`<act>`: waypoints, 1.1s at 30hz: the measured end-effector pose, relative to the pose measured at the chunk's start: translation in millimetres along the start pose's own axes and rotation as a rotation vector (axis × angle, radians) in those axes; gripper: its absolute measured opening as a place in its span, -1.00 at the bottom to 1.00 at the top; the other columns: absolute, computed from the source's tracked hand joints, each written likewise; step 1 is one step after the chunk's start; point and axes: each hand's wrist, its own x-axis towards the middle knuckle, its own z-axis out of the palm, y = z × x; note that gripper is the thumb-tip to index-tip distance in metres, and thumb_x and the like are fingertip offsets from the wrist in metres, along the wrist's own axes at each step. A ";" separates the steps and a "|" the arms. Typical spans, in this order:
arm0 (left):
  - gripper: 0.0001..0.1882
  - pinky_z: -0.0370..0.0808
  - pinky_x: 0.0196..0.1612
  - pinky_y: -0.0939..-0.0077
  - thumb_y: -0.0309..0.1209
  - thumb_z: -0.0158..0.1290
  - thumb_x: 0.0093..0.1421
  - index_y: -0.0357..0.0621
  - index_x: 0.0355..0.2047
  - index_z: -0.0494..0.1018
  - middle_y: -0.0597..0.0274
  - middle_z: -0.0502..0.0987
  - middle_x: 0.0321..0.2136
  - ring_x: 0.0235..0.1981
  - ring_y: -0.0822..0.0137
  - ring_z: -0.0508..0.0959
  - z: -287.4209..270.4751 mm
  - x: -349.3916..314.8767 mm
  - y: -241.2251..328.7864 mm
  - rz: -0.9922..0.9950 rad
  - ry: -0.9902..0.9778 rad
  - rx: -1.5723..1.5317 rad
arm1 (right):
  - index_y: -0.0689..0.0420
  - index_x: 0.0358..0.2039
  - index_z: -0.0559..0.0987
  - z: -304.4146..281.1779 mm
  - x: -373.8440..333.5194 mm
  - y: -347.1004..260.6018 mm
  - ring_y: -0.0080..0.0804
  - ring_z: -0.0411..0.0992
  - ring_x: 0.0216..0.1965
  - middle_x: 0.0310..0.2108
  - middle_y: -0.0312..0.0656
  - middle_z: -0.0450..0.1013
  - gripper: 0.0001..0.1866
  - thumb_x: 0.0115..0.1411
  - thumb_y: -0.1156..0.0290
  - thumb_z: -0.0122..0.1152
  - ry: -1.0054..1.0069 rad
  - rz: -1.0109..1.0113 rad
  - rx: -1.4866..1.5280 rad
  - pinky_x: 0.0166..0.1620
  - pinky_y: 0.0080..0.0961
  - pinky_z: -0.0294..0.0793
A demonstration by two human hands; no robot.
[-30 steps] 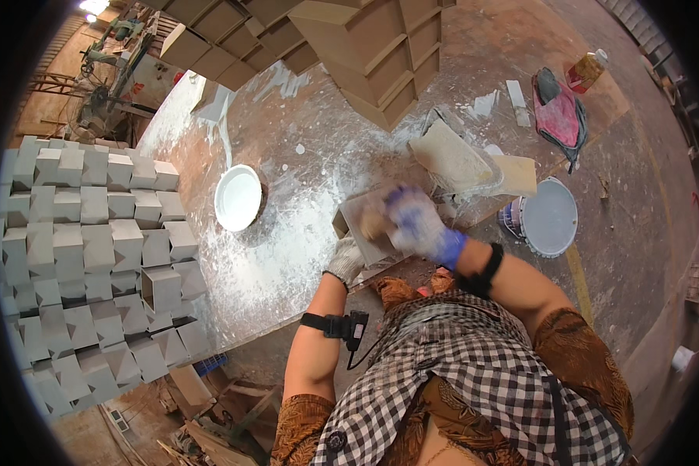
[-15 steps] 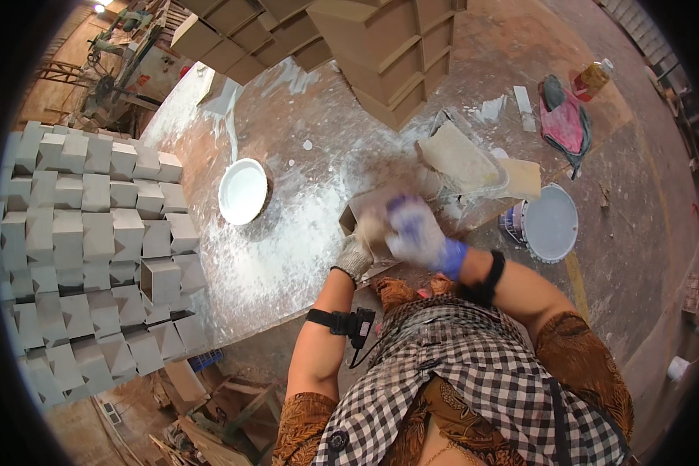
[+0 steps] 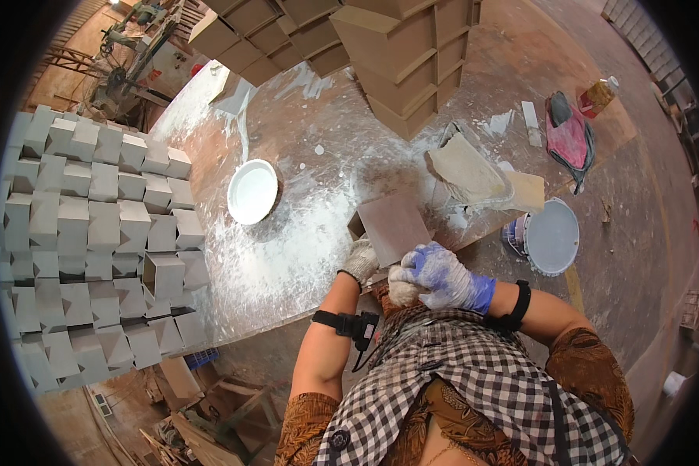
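A square brown box (image 3: 394,227) is tilted over the table's near edge, one flat face turned up. My left hand (image 3: 359,261), in a knit glove, grips it at its lower left side; some of those fingers are hidden by the box. Just right of the box's near corner is my right hand (image 3: 443,278), in a white and blue glove. Its fingers are closed round a pale, rounded wad (image 3: 403,287), cloth or sponge, I cannot tell which. The wad is close to the box; whether they touch is unclear.
Brown boxes (image 3: 408,58) are stacked at the far side, whitish boxes (image 3: 89,233) on the left. On the powdery table stand a white bowl (image 3: 253,192) and a crusted pale cloth (image 3: 470,171). Rightward are a bucket (image 3: 552,238), a pink-grey cloth (image 3: 570,141) and a bottle (image 3: 597,98).
My right hand, blurred over the box before, has come down and right, off its face. The box's flat upper face now shows whole. My left hand keeps its hold.
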 end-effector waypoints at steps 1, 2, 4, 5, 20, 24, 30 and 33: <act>-0.63 0.40 -0.07 0.33 -0.23 -0.07 0.16 -0.12 -0.07 0.42 0.02 0.48 -0.13 -0.10 0.11 0.46 -6.5 -0.7 15.8 0.011 -0.024 0.102 | 0.11 -0.27 0.50 9.7 0.2 10.8 -0.32 0.41 -0.40 -0.46 -0.19 0.40 -0.62 -0.22 0.53 0.19 0.025 0.088 0.246 -0.28 -0.34 0.40; -0.62 0.40 -0.06 0.33 -0.23 -0.08 0.16 -0.13 -0.06 0.41 0.01 0.47 -0.13 -0.09 0.10 0.45 -13.1 -1.9 31.7 0.021 -0.048 0.205 | 0.14 -0.28 0.50 28.0 2.2 32.2 -0.34 0.41 -0.42 -0.47 -0.20 0.40 -0.64 -0.20 0.56 0.19 0.051 0.173 0.492 -0.31 -0.36 0.41; -0.60 0.40 -0.06 0.33 -0.22 -0.10 0.17 -0.14 -0.04 0.40 0.00 0.46 -0.11 -0.08 0.09 0.45 -25.2 -11.2 53.3 0.018 -0.079 0.402 | 0.14 -0.30 0.49 16.2 28.9 47.0 -0.37 0.39 -0.33 -0.41 -0.20 0.39 -0.74 -0.10 0.48 0.13 0.208 0.318 0.803 -0.24 -0.39 0.41; -0.59 0.39 -0.06 0.33 -0.22 -0.11 0.18 -0.15 -0.03 0.39 0.00 0.46 -0.11 -0.07 0.08 0.45 -27.1 -14.3 55.9 0.013 -0.095 0.501 | 0.14 -0.32 0.48 1.2 43.7 49.5 -0.39 0.38 -0.29 -0.38 -0.20 0.39 -0.78 -0.05 0.44 0.09 0.292 0.362 0.831 -0.21 -0.41 0.40; -0.50 0.35 0.00 0.35 -0.07 -0.26 0.25 -0.14 0.04 0.33 0.02 0.40 0.00 0.01 0.12 0.40 -44.1 -24.6 100.2 -0.235 -0.117 0.192 | 0.20 0.08 0.25 -46.1 43.4 109.4 -0.01 0.11 0.16 0.11 0.07 0.18 -0.26 -0.09 0.20 0.30 0.656 0.555 -0.634 0.16 -0.32 0.15; -0.49 0.35 -0.01 0.35 -0.07 -0.28 0.26 -0.14 0.06 0.30 -0.01 0.38 0.02 0.02 0.12 0.39 -24.7 -10.8 70.8 -0.155 -0.029 0.197 | 0.24 0.10 0.22 -54.5 6.9 147.5 -0.06 0.26 0.07 0.04 0.09 0.28 -0.12 -0.18 0.07 0.36 0.353 1.145 -0.163 0.11 -0.35 0.24; -0.51 0.36 -0.02 0.33 -0.11 -0.27 0.25 -0.11 0.07 0.29 -0.02 0.37 0.02 0.01 0.11 0.40 -18.7 -6.2 49.8 -0.105 -0.024 0.208 | 0.18 -0.18 0.50 -64.7 23.9 123.1 -0.10 0.36 -0.05 -0.12 0.00 0.42 -0.34 -0.29 0.06 0.39 0.090 1.047 -0.255 0.03 -0.35 0.33; -0.52 0.36 -0.03 0.32 -0.12 -0.26 0.24 -0.12 0.04 0.32 -0.01 0.38 0.00 -0.01 0.10 0.41 -29.3 -10.9 65.8 -0.126 -0.092 0.301 | 0.16 -0.20 0.50 -68.4 16.5 111.3 -0.11 0.37 -0.07 -0.14 0.00 0.41 -0.39 -0.30 0.13 0.42 0.229 1.006 -0.230 0.01 -0.35 0.34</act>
